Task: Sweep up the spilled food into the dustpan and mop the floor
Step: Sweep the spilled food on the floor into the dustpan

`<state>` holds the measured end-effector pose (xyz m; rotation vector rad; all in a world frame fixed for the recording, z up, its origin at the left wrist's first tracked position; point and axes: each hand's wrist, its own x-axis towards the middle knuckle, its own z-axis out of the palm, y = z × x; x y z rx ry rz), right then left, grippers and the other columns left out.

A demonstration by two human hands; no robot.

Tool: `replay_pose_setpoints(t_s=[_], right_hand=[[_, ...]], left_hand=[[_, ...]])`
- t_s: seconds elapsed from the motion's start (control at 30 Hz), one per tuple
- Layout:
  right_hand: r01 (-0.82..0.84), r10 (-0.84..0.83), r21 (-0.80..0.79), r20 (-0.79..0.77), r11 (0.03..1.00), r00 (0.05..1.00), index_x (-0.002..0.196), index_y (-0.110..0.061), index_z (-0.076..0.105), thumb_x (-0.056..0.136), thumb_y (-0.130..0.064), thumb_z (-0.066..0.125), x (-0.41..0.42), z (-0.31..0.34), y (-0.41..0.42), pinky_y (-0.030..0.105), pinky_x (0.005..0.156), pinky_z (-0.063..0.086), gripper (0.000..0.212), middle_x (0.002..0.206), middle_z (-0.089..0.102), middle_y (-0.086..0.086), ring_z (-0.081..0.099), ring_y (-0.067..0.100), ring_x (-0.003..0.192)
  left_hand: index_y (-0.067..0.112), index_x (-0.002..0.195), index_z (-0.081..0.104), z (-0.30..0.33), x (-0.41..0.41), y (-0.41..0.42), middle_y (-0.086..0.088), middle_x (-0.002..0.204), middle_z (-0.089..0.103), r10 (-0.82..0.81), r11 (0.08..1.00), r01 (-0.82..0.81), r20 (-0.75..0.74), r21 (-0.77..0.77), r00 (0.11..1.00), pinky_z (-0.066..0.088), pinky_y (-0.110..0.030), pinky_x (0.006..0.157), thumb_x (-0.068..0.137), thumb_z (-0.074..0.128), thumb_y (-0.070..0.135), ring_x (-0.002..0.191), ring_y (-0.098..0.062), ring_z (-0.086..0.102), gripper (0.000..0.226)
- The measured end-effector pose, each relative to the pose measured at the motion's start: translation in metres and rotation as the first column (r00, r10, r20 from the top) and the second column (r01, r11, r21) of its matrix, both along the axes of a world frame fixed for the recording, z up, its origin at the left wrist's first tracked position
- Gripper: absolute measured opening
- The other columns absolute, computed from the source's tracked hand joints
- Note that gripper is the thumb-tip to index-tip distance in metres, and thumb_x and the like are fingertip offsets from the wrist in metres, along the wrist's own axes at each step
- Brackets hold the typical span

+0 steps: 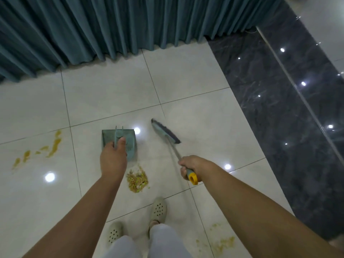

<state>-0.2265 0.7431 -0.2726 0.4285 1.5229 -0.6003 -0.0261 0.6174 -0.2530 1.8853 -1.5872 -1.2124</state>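
Observation:
My left hand (113, 157) grips the upright handle of a teal dustpan (130, 144), which stands on the white tile floor just beyond a pile of spilled food (137, 180). My right hand (191, 167) holds a broom by its grey handle near the yellow end cap (193, 178). The broom head (165, 131) rests on the floor to the right of the dustpan, apart from the pile. Orange sauce streaks (52, 148) mark the tiles at the left. Yellowish smears (221, 243) lie at the lower right.
A teal curtain (111, 25) hangs along the far side. A dark marble strip (279, 108) runs along the right. My feet in pale perforated shoes (158, 209) stand just behind the food pile.

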Motion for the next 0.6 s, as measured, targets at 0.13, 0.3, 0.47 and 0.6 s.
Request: replay_pose_setpoints(t_s=[0.13,0.3,0.47,0.6], right_hand=[[-0.021,0.021,0.004,0.042,1.000,0.999,0.089,-0.004,0.048,0.098,-0.009,0.049,0.010,0.008,-0.003,0.010,0.032,0.035,0.010,0.057,0.039,0.004,0.034,0.009,0.022],[0.049,-0.050,-0.027,-0.027,0.998,0.998,0.085,-0.003,0.050,0.096,-0.007,0.050,-0.004,0.025,-0.013,0.009,0.031,0.035,0.012,0.048,0.041,0.005,0.035,0.009,0.022],[0.072,-0.083,-0.088,-0.123,0.993,0.989,0.080,-0.004,0.046,0.098,-0.005,0.047,-0.034,0.024,-0.043,0.008,0.030,0.033,0.018,0.050,0.041,0.007,0.034,0.008,0.019],[0.097,-0.109,-0.089,-0.139,0.991,0.984,0.076,-0.005,0.042,0.098,-0.006,0.049,-0.051,0.011,-0.074,0.008,0.028,0.033,0.023,0.034,0.039,0.005,0.032,0.008,0.017]], left_hand=[[0.012,0.073,0.052,-0.001,-0.002,-0.007,-0.011,0.071,0.059,0.001,1.000,-0.001,0.019,-0.010,1.000,0.047,-0.036,0.062,0.094,0.043,0.047,0.065,-0.031,0.057,0.042],[0.007,0.082,0.055,0.002,0.000,-0.014,-0.013,0.077,0.060,0.056,0.998,-0.056,-0.019,-0.007,0.998,0.039,-0.029,0.052,0.094,0.044,0.046,0.066,-0.027,0.056,0.042],[0.006,0.079,0.054,0.003,0.008,-0.015,-0.011,0.072,0.059,0.088,0.996,-0.088,-0.016,0.002,0.996,0.042,-0.031,0.056,0.094,0.043,0.047,0.064,-0.027,0.054,0.045],[0.008,0.082,0.055,-0.002,0.029,-0.020,-0.007,0.072,0.058,0.168,0.986,-0.167,-0.016,0.023,0.986,0.047,-0.034,0.061,0.093,0.045,0.047,0.064,-0.024,0.054,0.042]])
